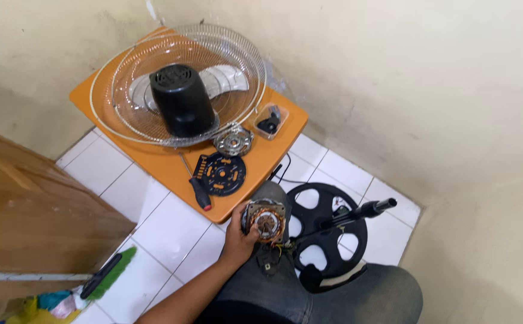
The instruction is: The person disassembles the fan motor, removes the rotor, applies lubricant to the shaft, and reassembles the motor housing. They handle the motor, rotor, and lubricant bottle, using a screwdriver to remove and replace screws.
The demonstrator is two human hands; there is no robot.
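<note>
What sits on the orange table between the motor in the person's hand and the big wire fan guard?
In the head view, between the fan motor and the wire guard lie a round black plate, a red-handled screwdriver and a silvery metal disc.

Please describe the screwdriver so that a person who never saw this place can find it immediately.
Find the orange table in the corner, under the wire fan guard. Near its front edge lies a round black plate. The screwdriver is just left of it, the only long thin tool, with a black and red handle.
</note>
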